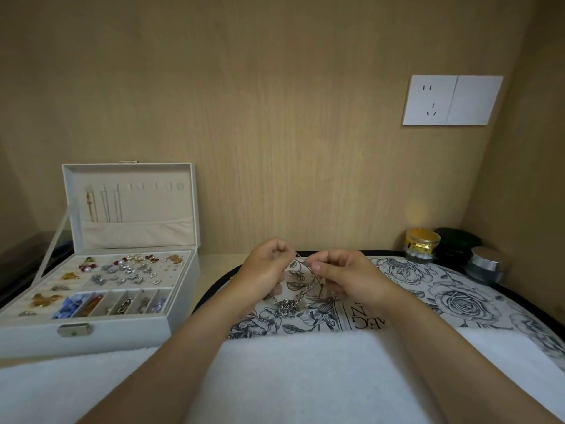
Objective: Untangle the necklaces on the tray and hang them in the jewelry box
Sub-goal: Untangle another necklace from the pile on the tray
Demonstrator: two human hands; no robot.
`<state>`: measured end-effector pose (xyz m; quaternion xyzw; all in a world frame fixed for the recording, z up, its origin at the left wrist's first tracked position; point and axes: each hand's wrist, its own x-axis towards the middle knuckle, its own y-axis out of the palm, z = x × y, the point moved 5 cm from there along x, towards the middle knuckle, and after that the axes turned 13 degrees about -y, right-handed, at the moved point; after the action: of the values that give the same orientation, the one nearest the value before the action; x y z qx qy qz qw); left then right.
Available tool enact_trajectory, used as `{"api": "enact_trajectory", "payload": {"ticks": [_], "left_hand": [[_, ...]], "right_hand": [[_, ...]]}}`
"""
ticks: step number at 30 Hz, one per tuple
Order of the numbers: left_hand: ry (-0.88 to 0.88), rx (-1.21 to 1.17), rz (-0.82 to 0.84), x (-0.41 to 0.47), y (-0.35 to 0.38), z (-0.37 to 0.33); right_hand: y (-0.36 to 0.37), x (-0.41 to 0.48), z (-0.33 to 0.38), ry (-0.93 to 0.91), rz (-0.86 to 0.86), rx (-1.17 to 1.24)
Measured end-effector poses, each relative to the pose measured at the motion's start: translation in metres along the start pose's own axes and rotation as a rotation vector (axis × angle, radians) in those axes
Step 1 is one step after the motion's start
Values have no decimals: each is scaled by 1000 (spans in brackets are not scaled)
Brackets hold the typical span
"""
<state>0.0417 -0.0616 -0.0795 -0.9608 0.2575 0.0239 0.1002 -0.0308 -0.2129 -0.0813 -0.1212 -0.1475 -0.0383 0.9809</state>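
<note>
Tray (452, 298), flower print, black rim, lies right of centre against the wooden back wall. White towel (290, 377) covers the tray's near edge and the near part of the surface.

Necklaces (287, 308): silver chains, knotted into one clump resting on the tray just below the hands. A thin strand runs up from the clump to the fingertips.

Left hand (266, 267): over the tray, fingers curled, thumb and forefinger closed on the strand at its upper end.
Right hand (342, 273): just beside the left, fingers curled, thumb tip pressed to the forefinger, pinching the same strand. A short length of chain is strung between the two hands. Both forearms cross the towel.

Jewelry box (128, 338): white, at left, well apart from the tray, near edge on the towel, latch (75, 329) on the front wall. Lid (137, 206) is upright and open. Three chains (104, 206) hang from the leftmost hooks inside the lid, lower ends tucked into the fabric pocket; other hooks bare. Earrings (131, 270) and small pieces fill the lower compartments.

Right back corner: gold jar (423, 243), dark green jar (457, 241), and silver-lidded jar (486, 264), close together beside the tray. Socket plate (452, 100) on the wall above.
</note>
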Motion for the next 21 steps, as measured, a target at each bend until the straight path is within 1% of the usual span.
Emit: {"api": "enact_trajectory", "payload": {"ticks": [3, 6, 7, 10, 13, 16, 18, 20, 21], "left_hand": [[155, 316, -93, 1, -7, -4], [356, 636, -149, -3, -9, -6], [407, 699, -161, -3, -9, -5], [509, 743, -175, 2, -12, 0], [505, 785, -187, 12, -15, 12], [533, 903, -254, 14, -10, 22], [596, 929, -302, 9, -3, 19], [634, 898, -277, 2, 6, 13], [636, 911, -245, 1, 11, 12]], "right_hand": [[-8, -1, 1, -2, -14, -158], [-20, 1, -7, -39, -106, -335], [-23, 2, -9, -46, -140, -398], [-30, 3, -15, -64, -203, -578], [-35, 5, -18, -74, -221, -719], [-36, 5, -22, -63, -189, -835], [-35, 4, -20, -114, -159, -874], [-31, 2, -12, -183, -113, -876], [-27, 1, -9, -189, -71, -870]]}}
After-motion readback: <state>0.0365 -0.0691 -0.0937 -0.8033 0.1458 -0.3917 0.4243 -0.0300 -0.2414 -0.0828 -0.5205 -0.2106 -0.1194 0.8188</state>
